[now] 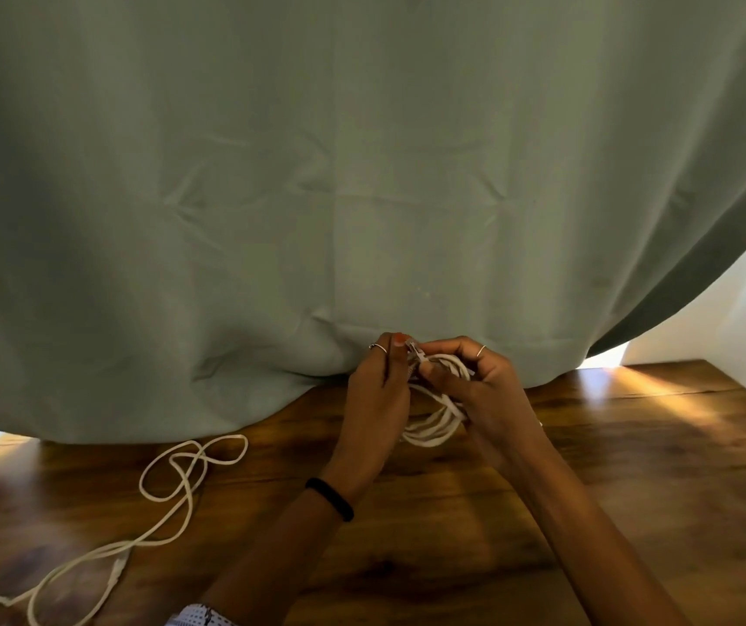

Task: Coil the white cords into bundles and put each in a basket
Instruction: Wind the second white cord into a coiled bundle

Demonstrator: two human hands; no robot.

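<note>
Coiled cord (434, 422) gripped by both hands (434, 381) above table (633, 467)

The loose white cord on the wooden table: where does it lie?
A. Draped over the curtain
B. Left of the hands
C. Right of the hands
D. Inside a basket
B: the loose cord sprawls on the table, left of both hands, which hold the coiled bundle.

Two bare forearms reach forward from the bottom edge. The left hand (377, 399) wears a thin silver ring (379, 347) and orange nail polish (400, 339), with a black band (330, 498) at the wrist. The right hand (488, 390) wears one thin ring (481, 351). A white patterned garment edge (197, 617) shows below.
</note>
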